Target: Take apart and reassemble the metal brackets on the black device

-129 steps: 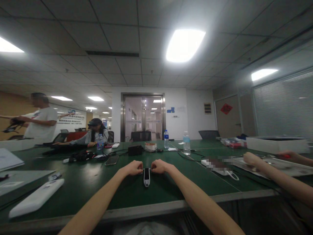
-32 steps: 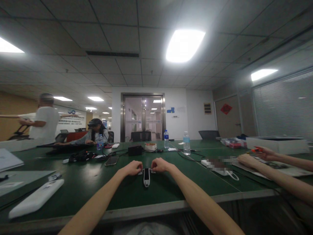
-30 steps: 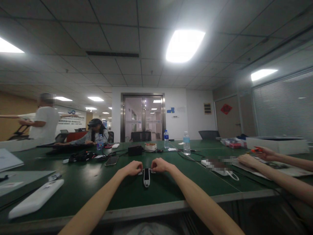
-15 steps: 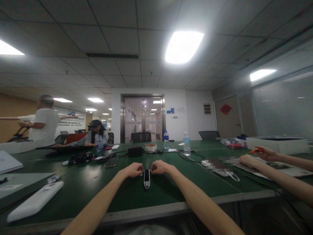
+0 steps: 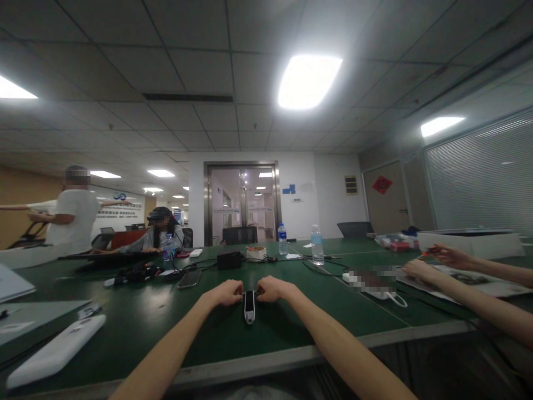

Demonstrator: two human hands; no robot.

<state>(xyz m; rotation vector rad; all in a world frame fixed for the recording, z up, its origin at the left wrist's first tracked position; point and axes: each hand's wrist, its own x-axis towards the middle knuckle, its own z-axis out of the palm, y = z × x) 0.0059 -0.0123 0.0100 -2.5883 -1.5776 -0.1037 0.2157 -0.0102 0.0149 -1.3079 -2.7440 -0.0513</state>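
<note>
On the green table (image 5: 225,339) in front of me lies a small narrow device (image 5: 249,312), white at the edges with a dark top, its near end pointing toward me. My left hand (image 5: 228,292) is closed at its left side, fingertips pinched by the far part of the device. Mirroring it, my right hand (image 5: 270,289) is closed at the right side, fingers curled down beside the device. What the fingertips grip, if anything, is too small to make out.
A phone (image 5: 189,279) and black cables lie beyond my left hand. Two water bottles (image 5: 317,247) stand farther back. At right, a co-worker's hands (image 5: 420,271) work over papers, near a white power bank (image 5: 366,284) with a cable. A long white object (image 5: 58,350) lies at left.
The view has shifted slightly. My hands stay at the device's two sides, with only small finger movement. The co-worker's hands at right have moved a little.
</note>
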